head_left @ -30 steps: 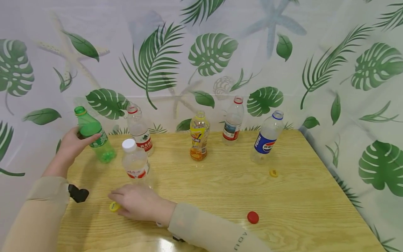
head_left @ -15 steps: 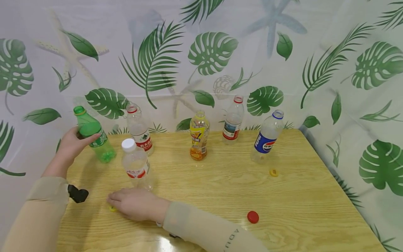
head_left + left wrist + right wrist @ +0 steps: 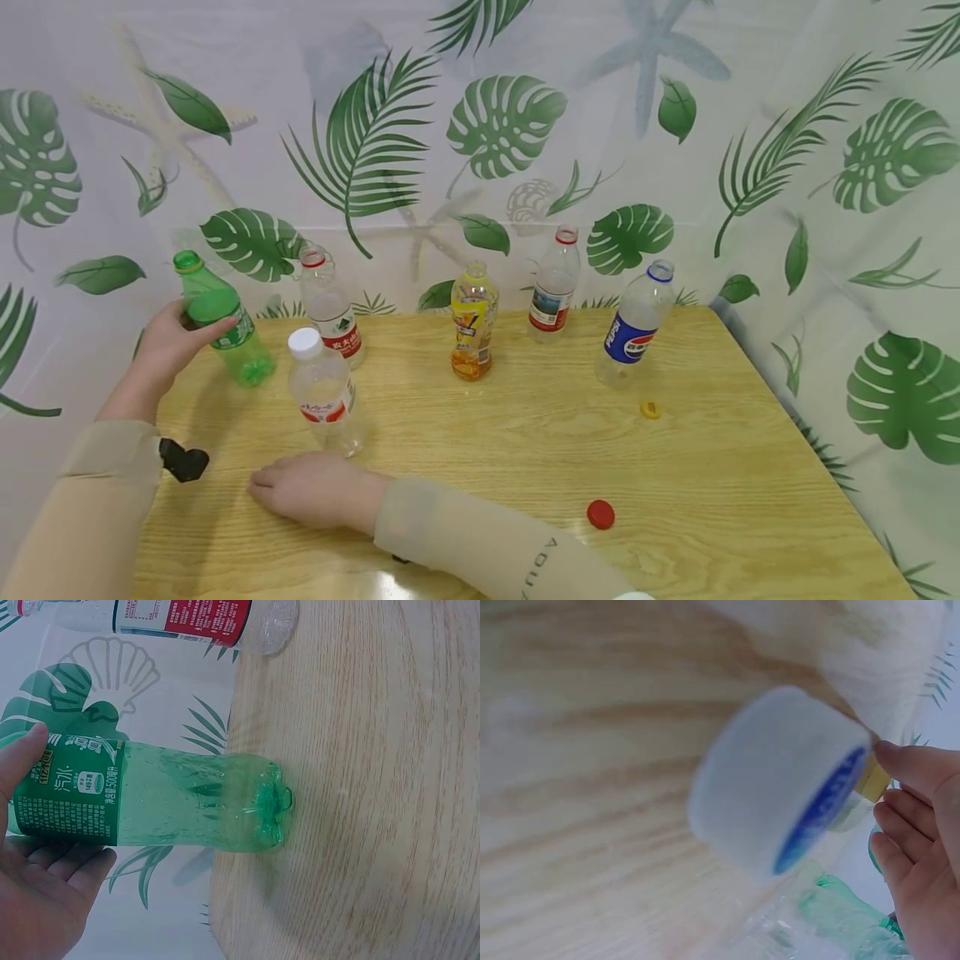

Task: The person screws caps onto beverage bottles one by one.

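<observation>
The right hand (image 3: pixel 311 492) lies low on the wooden table (image 3: pixel 480 450), back upward, reaching across in front of the person. Seen from its own wrist, the thumb stretches forward and the other fingers bend loosely, with a yellow cap (image 3: pixel 873 782) right by the thumb tip; whether they pinch it or merely touch it, I can't tell. A white cap (image 3: pixel 754 776) with blue lettering looms nearer that wrist and partly covers the yellow one.

The left hand (image 3: pixel 171 337) has a proper hold on a green soda bottle (image 3: pixel 187 795), thumb on one side of the label and fingers curving round the other. The bottle's base is at the tabletop, over by the table's left side.

Just beyond the right hand stands a white-capped clear bottle (image 3: pixel 324 400), and close behind that a Nongfu water bottle (image 3: pixel 333 312) with a red neck ring. Along the back, going right, I see a yellow-labelled bottle (image 3: pixel 472 321) with some orange drink in it, a red-ringed water bottle (image 3: pixel 555 287) and a Pepsi bottle (image 3: pixel 637 325). A second yellow cap (image 3: pixel 650 409) lies near the Pepsi, and a red cap (image 3: pixel 601 514) closer to the person. Leaf-printed sheeting (image 3: pixel 480 167) hangs behind everything.
</observation>
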Available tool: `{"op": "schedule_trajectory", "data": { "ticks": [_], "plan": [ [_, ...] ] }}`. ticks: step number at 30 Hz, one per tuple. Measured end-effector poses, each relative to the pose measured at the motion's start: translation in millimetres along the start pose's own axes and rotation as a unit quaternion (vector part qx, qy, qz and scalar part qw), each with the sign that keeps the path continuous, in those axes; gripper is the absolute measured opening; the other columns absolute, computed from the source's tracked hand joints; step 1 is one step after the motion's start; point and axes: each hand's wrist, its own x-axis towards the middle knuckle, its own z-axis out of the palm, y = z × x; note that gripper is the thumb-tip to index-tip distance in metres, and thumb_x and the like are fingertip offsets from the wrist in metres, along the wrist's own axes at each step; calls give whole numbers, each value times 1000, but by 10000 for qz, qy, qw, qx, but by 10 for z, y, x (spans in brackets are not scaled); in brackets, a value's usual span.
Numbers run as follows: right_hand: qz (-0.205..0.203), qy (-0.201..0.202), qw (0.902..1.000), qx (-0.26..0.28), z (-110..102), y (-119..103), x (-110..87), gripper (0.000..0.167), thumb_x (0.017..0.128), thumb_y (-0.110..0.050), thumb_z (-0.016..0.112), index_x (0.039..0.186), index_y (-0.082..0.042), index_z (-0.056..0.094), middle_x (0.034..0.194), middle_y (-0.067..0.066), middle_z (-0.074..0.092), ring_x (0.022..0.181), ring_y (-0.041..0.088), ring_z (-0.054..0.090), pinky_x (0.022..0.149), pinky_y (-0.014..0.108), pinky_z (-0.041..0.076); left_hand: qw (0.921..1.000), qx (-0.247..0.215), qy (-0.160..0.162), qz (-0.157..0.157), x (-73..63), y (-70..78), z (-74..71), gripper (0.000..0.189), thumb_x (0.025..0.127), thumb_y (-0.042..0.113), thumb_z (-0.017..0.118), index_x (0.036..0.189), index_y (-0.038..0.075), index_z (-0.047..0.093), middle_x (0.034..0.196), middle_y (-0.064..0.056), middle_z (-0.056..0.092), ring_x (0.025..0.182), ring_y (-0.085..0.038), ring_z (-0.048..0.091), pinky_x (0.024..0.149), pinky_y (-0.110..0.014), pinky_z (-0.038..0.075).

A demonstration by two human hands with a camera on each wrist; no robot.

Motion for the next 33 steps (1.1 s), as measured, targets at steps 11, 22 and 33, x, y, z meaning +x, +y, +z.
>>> {"op": "schedule_trajectory", "data": {
  "ticks": [11, 22, 33],
  "plan": [
    [28, 365, 9967, -729, -47, -23, -40, 24, 111, -24, 55, 118, -34, 75, 118, -18, 72, 104, 1, 66, 84, 16, 55, 10000, -76, -19, 43, -16, 8, -11, 91, 106, 47, 59, 160, -16, 20, 160, -43, 34, 147, -59, 37, 118, -73, 35],
    [79, 410, 9976, -550, -21, 43, -74, 21, 108, -21, 59, 107, -33, 76, 106, -15, 72, 89, 1, 65, 75, 15, 55, 9999, -102, -9, 54, -6, -11, -4, 91, 106, 47, 61, 161, -15, 22, 160, -42, 35, 148, -58, 37, 118, -73, 35],
    [140, 264, 9987, -418, -24, 81, -104, 20, 109, -20, 59, 105, -31, 75, 105, -14, 72, 88, 1, 65, 73, 16, 54, 9999, -105, 36, 40, -32, 1, 11, 91, 106, 46, 60, 160, -16, 21, 160, -43, 34, 147, -58, 37, 118, -73, 35]
  ]
}}
